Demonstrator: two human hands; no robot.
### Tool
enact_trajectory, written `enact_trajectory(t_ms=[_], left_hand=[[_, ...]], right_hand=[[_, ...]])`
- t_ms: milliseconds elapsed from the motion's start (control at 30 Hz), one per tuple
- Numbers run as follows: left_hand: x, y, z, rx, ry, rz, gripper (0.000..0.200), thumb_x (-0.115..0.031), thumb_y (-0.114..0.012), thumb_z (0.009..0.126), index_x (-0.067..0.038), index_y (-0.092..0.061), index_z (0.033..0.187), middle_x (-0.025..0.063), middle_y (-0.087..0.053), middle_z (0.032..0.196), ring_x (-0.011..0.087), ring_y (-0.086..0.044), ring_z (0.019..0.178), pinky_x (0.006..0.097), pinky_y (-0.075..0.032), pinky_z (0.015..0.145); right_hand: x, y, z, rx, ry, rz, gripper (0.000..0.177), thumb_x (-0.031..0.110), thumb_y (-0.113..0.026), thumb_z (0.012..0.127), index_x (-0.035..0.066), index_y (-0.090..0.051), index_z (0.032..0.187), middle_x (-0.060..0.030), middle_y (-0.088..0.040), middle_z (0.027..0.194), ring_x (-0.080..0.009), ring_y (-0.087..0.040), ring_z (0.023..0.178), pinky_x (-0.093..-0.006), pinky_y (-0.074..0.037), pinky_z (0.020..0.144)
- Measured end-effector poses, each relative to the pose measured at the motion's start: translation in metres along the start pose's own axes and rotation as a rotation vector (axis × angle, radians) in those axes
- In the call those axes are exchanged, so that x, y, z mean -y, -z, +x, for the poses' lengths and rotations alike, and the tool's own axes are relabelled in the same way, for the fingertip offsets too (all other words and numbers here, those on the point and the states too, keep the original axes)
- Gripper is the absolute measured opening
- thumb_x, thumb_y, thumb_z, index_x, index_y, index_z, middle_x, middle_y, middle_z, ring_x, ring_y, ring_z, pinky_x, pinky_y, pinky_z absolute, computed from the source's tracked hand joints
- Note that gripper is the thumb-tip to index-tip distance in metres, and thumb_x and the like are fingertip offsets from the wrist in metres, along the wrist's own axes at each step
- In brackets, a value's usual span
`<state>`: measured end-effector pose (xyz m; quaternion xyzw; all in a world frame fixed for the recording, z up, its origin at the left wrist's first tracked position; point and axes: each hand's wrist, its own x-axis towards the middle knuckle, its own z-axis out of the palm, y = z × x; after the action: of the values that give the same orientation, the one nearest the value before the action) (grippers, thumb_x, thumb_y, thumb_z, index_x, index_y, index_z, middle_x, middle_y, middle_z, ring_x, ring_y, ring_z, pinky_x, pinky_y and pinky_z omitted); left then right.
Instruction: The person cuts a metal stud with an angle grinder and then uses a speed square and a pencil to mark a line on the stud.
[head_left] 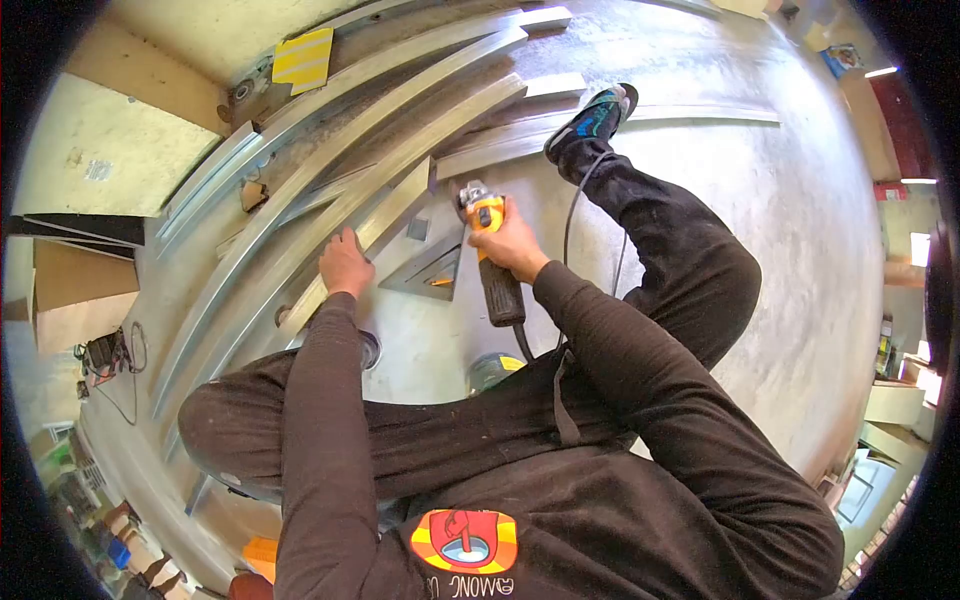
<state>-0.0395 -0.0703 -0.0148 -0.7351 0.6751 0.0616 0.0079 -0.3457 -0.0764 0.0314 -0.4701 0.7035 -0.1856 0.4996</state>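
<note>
In the head view, the right grip (508, 243) is closed around a yellow and black grinder (502, 290). The grinder is right inside that grip, with its round front end (476, 190) poking out past the fingers. I can't tell if it is spinning. Its cord (522, 342) comes out the back, below the right grip.

The left grip (346, 264) lies on top of a metal bar (397, 208). I can't tell if it is pinching the bar or just pressing down. The bar sticks out past the left grip, up and to the right, and its end is near the grinder. More long bars (440, 122) lie just beyond the left grip.

Between the two grips, a bit lower, is a flat triangle tool (418, 272) with a pencil (441, 282) on it. The right foot (598, 122) is up and to the right of the right grip, and a second stretch of cord (572, 215) runs near that leg.

To do this well, I think the right grip should be firm and the wrist steady. The left grip should press the bar flat so it can't wobble, with its fingers well away from the round end. The cord and foot should be kept clear of it too.
</note>
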Motion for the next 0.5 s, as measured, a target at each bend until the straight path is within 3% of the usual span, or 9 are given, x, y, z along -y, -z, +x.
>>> enact_trajectory(t_ms=[33,100,133,200,233,300,333,400,500], left_hand=[[0.000,0.014,0.005,-0.001,0.001,0.001,0.050,-0.018,-0.080,0.065,-0.009,-0.052,0.105,0.0151,-0.063,0.102,0.0363,-0.065,0.097,0.0486,-0.051,0.079],[0.003,0.037,0.013,0.329,0.028,-0.149,0.044,-0.019,-0.080,0.060,-0.006,-0.056,0.096,0.0156,-0.069,0.094,0.0348,-0.068,0.092,0.0446,-0.053,0.078],[0.010,0.034,0.017,0.330,0.027,-0.147,0.044,-0.019,-0.080,0.060,-0.006,-0.056,0.096,0.0156,-0.069,0.094,0.0348,-0.068,0.092,0.0446,-0.053,0.078],[0.029,0.027,0.025,0.518,-0.043,-0.428,0.042,-0.020,-0.078,0.058,-0.002,-0.063,0.093,0.0161,-0.073,0.086,0.0309,-0.071,0.085,0.0406,-0.055,0.078],[0.036,0.019,0.028,0.523,-0.043,-0.429,0.042,-0.020,-0.078,0.058,-0.002,-0.063,0.093,0.0161,-0.073,0.086,0.0309,-0.071,0.085,0.0406,-0.055,0.078],[0.036,0.008,0.030,0.728,-0.020,-0.545,0.051,-0.018,-0.078,0.058,0.002,-0.068,0.104,0.0159,-0.074,0.086,0.0266,-0.072,0.083,0.0371,-0.055,0.079],[0.034,0.010,0.030,0.735,-0.019,-0.549,0.051,-0.018,-0.078,0.058,0.002,-0.068,0.104,0.0159,-0.074,0.086,0.0266,-0.072,0.083,0.0371,-0.055,0.079],[0.036,0.009,0.029,0.721,0.002,-0.547,0.064,-0.016,-0.076,0.058,0.006,-0.065,0.118,0.0155,-0.074,0.084,0.0234,-0.071,0.079,0.0348,-0.054,0.077],[0.040,0.004,0.028,0.659,-0.005,-0.603,0.069,-0.015,-0.076,0.059,0.010,-0.062,0.122,0.0165,-0.074,0.086,0.0237,-0.071,0.079,0.0335,-0.054,0.077]], right_hand=[[0.006,0.008,0.000,0.001,0.002,0.001,0.097,0.030,-0.076,0.073,-0.001,-0.024,0.150,-0.0300,-0.065,0.117,-0.0419,-0.066,0.106,-0.0446,-0.054,0.089],[0.018,0.023,-0.003,-0.152,0.085,-0.183,0.097,0.024,-0.077,0.073,0.002,-0.025,0.152,-0.0261,-0.067,0.107,-0.0380,-0.068,0.097,-0.0452,-0.055,0.083],[0.023,0.030,-0.003,-0.148,0.120,-0.257,0.099,0.025,-0.074,0.073,0.005,-0.021,0.155,-0.0296,-0.067,0.104,-0.0442,-0.067,0.099,-0.0489,-0.053,0.085],[0.029,0.037,-0.010,-0.147,0.169,-0.325,0.100,0.025,-0.074,0.073,0.007,-0.020,0.155,-0.0294,-0.067,0.104,-0.0450,-0.066,0.098,-0.0493,-0.053,0.085],[0.030,0.039,-0.012,-0.145,0.219,-0.397,0.101,0.024,-0.073,0.073,0.009,-0.019,0.156,-0.0293,-0.067,0.103,-0.0458,-0.066,0.098,-0.0497,-0.053,0.085],[0.029,0.038,-0.016,-0.132,0.220,-0.445,0.102,0.024,-0.073,0.073,0.012,-0.016,0.157,-0.0293,-0.066,0.103,-0.0462,-0.066,0.097,-0.0501,-0.053,0.086],[0.029,0.036,-0.018,-0.134,0.241,-0.480,0.100,0.025,-0.072,0.074,0.015,-0.018,0.158,-0.0280,-0.066,0.102,-0.0452,-0.066,0.095,-0.0504,-0.054,0.084],[0.025,0.032,-0.016,-0.111,0.219,-0.537,0.100,0.025,-0.072,0.075,0.020,-0.018,0.158,-0.0269,-0.065,0.102,-0.0452,-0.067,0.093,-0.0505,-0.055,0.082],[0.014,0.029,-0.010,-0.115,0.228,-0.535,0.100,0.025,-0.073,0.075,0.021,-0.017,0.158,-0.0270,-0.066,0.101,-0.0454,-0.067,0.093,-0.0512,-0.055,0.082]])
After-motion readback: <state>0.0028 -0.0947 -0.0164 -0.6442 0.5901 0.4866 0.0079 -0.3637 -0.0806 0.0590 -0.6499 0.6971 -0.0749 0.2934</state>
